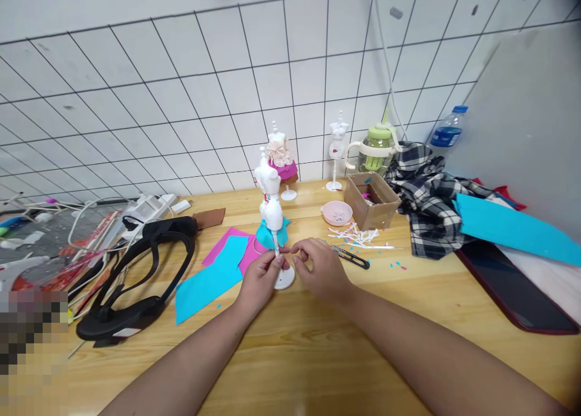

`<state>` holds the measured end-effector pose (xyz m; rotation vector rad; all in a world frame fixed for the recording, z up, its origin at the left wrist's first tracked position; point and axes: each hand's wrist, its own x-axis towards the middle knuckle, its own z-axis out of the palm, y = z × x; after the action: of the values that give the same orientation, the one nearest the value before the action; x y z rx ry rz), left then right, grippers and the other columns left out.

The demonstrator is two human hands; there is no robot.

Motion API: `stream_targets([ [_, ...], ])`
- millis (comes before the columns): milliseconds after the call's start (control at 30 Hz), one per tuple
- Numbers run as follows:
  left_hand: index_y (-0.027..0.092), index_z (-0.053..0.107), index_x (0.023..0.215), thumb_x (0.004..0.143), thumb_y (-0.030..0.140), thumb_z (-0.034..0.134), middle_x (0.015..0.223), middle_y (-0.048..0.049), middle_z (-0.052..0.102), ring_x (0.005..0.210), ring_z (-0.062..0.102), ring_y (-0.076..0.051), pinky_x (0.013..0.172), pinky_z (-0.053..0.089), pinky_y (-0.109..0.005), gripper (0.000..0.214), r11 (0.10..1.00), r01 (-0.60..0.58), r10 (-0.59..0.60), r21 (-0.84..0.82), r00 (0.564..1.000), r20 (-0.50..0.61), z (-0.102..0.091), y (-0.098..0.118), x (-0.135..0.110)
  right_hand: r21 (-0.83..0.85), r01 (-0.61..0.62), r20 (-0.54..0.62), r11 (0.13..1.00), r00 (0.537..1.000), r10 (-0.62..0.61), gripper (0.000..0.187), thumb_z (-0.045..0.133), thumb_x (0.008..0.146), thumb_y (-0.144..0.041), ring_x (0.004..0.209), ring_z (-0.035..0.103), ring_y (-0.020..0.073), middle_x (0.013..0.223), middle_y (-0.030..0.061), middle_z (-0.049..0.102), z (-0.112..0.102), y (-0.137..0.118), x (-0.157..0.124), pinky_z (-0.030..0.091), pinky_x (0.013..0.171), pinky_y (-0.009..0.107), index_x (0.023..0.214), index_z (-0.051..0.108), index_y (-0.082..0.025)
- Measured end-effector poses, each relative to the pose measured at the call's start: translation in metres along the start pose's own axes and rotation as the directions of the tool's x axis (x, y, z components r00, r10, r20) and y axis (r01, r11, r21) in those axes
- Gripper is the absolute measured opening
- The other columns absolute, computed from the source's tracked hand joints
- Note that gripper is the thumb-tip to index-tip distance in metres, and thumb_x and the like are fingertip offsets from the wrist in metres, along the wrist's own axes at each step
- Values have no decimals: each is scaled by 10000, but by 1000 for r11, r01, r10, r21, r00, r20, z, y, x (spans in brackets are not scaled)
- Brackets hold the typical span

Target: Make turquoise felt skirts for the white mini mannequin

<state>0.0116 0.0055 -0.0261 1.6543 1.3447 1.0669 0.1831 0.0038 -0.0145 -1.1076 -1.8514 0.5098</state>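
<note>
The left hand (259, 280) is closing thumb and fingers around the stem of the white mannequin (271, 213), low down, just above its round base (285, 278). The mannequin is standing nearly upright on the table (281, 355), in front of the person. The right hand (324, 269) is hovering just beside the stem, its fingers curling and its thumb and index tip pointing towards the left hand with a small gap showing between them; whether it is pinching anything thin cannot be told. The two hands are facing each other across the base, close together.

A teal cloth (287, 233) is showing behind the stem. To the left, a blue sheet (206, 286) is lying partly over a pink sheet (250, 260). Beyond the right hand, black snips (356, 258) are lying near some white strips (363, 237), and a pink bowl (336, 221) is sitting beside a cardboard box (374, 210).
</note>
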Motion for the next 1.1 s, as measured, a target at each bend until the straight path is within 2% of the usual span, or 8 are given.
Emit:
stream_targets([
  [67,152,667,758,843,467,550,798,-52,702,696,611,-170,612,464,-250,346,999,37,-37,-13,999,6,2,0,-1,114,-38,-54,993,998,44,134,560,827,-213,680,506,142,709,-7,541,-4,-8,2,381,660,266,926,645,-187],
  [200,146,682,833,819,461,579,764,-37,688,721,609,-180,643,463,-255,332,998,40,-38,-50,999,29,5,0,-4,387,-176,35,905,984,176,225,588,818,-295,529,405,93,637,-50,463,-8,-21,3,321,503,218,1001,636,-172],
  [400,151,674,801,819,457,567,730,-27,671,711,599,-178,648,462,-255,325,999,50,-49,-10,998,47,8,3,-5,380,-243,-37,892,960,277,149,637,769,-293,475,301,82,503,-88,285,-8,-25,2,248,476,223,840,690,-174],
  [600,162,669,768,819,432,571,717,-25,666,698,599,-177,646,465,-255,292,999,39,-40,12,998,46,8,1,-5,452,-290,27,844,950,312,218,608,782,-303,475,322,91,492,-76,330,-6,-24,2,257,466,228,908,724,-168],
  [767,158,677,780,824,432,572,735,-34,683,709,607,-179,649,472,-255,297,999,32,-32,9,998,58,9,-1,-5,533,-292,32,794,945,327,191,636,750,-304,483,328,84,499,-72,349,-5,-25,3,282,466,218,864,712,-170],
  [833,157,687,802,831,436,565,762,-40,696,722,611,-181,648,473,-255,306,1000,22,-23,9,998,66,9,-1,-5,604,-322,91,729,937,338,176,656,725,-303,480,340,79,509,-68,385,-4,-23,4,289,456,212,837,698,-173],
  [967,161,693,873,841,438,553,818,-41,711,758,620,-185,673,477,-259,312,1000,1,-1,-10,996,84,10,1,-5,721,-425,295,548,903,312,205,687,698,-345,460,386,71,558,-51,493,-1,-17,5,307,420,197,816,654,-181],
  [1100,152,660,769,829,441,556,714,-27,678,660,591,-166,599,452,-246,314,999,34,-35,15,996,78,10,1,-5,741,-459,341,490,886,315,244,686,712,-353,436,399,65,560,-64,496,1,-11,5,321,397,188,878,645,-180],
])
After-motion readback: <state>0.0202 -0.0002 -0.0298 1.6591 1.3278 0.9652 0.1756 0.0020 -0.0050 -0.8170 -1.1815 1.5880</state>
